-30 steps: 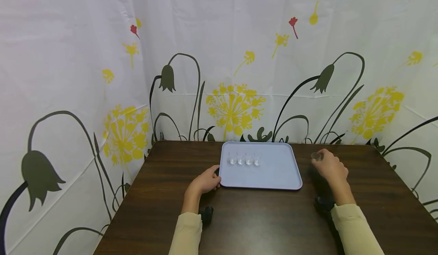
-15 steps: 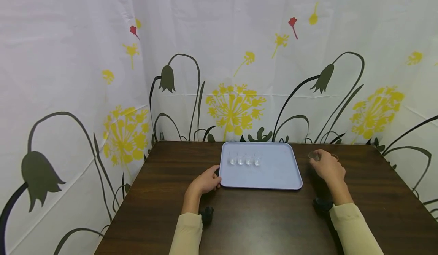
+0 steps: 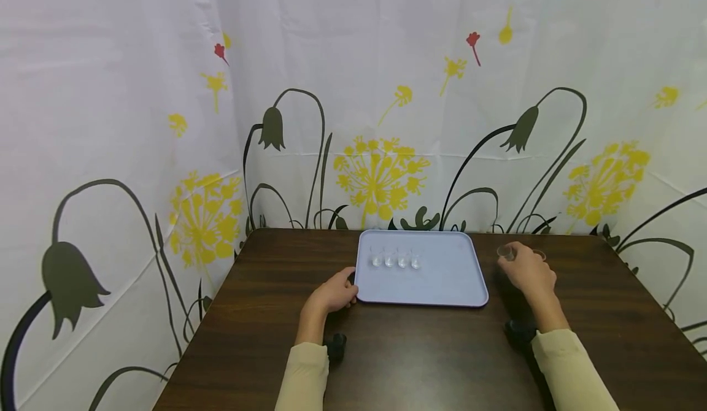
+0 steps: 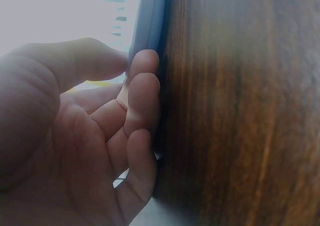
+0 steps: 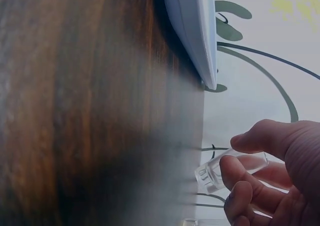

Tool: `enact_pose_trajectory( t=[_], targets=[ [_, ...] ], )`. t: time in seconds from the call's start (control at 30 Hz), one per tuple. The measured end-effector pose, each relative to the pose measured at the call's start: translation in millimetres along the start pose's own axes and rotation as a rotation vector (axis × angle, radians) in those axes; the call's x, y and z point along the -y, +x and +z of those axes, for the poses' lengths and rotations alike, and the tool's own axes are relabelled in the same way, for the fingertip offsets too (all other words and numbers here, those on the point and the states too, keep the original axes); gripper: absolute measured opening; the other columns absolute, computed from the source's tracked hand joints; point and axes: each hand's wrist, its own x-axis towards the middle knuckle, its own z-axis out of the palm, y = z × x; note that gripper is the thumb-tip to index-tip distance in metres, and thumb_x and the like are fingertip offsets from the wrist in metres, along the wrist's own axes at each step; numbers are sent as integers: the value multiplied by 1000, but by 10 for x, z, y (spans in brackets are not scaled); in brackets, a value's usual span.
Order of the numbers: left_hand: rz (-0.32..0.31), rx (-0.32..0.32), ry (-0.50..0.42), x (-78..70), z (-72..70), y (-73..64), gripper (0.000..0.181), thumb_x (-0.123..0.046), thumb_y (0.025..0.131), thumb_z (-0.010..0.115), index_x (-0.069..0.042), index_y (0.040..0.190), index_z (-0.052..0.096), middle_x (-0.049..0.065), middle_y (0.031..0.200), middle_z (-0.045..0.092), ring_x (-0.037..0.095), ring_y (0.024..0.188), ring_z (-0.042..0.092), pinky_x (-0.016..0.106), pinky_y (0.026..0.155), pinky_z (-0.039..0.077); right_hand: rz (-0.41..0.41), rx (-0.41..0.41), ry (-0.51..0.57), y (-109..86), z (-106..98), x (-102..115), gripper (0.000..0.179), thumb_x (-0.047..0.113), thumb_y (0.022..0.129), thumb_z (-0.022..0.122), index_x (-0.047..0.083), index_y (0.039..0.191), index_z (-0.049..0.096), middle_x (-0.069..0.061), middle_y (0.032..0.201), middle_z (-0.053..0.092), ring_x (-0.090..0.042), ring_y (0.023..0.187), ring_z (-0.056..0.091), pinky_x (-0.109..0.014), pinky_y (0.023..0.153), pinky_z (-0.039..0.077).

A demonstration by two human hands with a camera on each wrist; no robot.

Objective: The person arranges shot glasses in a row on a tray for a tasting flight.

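My right hand (image 3: 529, 270) is to the right of the tray and pinches a small clear shot glass (image 3: 505, 252) between thumb and fingers. In the right wrist view that glass (image 5: 212, 173) is tilted, its thick base pointing away from the palm. My left hand (image 3: 333, 291) grips the left edge of a pale blue tray (image 3: 442, 282). Seen from the left wrist, the thumb lies at the rim and the curled fingers (image 4: 143, 101) sit along the tray's underside, close to the table. Several clear shot glasses (image 3: 402, 260) stand in a row on the tray's left half.
Just behind the right hand, another clear glass (image 5: 192, 222) stands on the dark wooden table (image 3: 420, 362), mostly hidden in the head view. Past the table's far edge hangs a white curtain (image 3: 353, 61) with flower prints.
My right hand has shifted slightly left with the shot glass, and the rim of another glass shows to its right. The left hand stays on the tray.
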Motion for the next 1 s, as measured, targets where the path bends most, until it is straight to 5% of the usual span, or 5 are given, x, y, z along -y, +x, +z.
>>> enact_pose_trajectory(
  t=[1.0],
  targets=[
    [6, -4, 19, 0, 6, -6, 65, -10, 103, 58, 2, 164, 38, 6, 80, 69, 17, 68, 62, 29, 65, 44, -100, -92, 75, -163, -16, 335, 58, 48, 101, 55, 7, 142, 62, -28, 130, 71, -48, 107, 70, -60, 73, 52]
  ],
)
